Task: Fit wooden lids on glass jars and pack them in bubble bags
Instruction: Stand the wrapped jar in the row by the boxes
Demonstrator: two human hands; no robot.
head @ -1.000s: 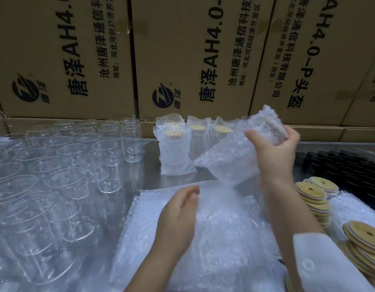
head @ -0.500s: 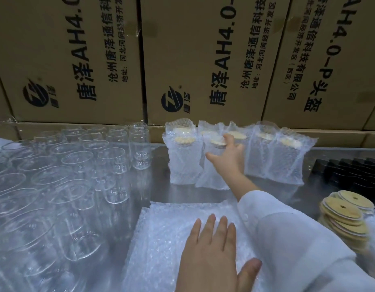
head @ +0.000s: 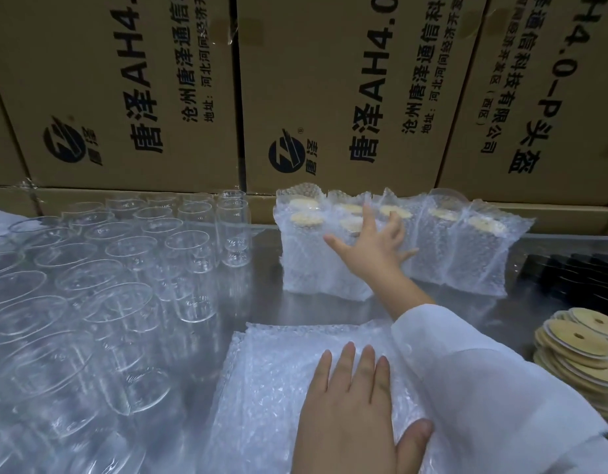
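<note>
Printed cartons (head: 330, 97) at rear | steel desk (head: 261, 302) | bagged jars (head: 466, 254) at 12 o'clock — right hand (head: 374, 248) splayed against them | left hand (head: 350, 412) flat on bubble bags (head: 268, 371), 6 o'clock | empty glass jars (head: 107, 285) 9 o'clock | wooden lids (head: 576, 343) 3 o'clock

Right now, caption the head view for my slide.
Right hand touches the bagged jars; left hand rests flat on the bubble bags.

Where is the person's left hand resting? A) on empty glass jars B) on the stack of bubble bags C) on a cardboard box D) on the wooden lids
B: the left hand lies flat, fingers straight, on the stack of bubble bags, while the right hand touches the packed jars at the back.
</note>
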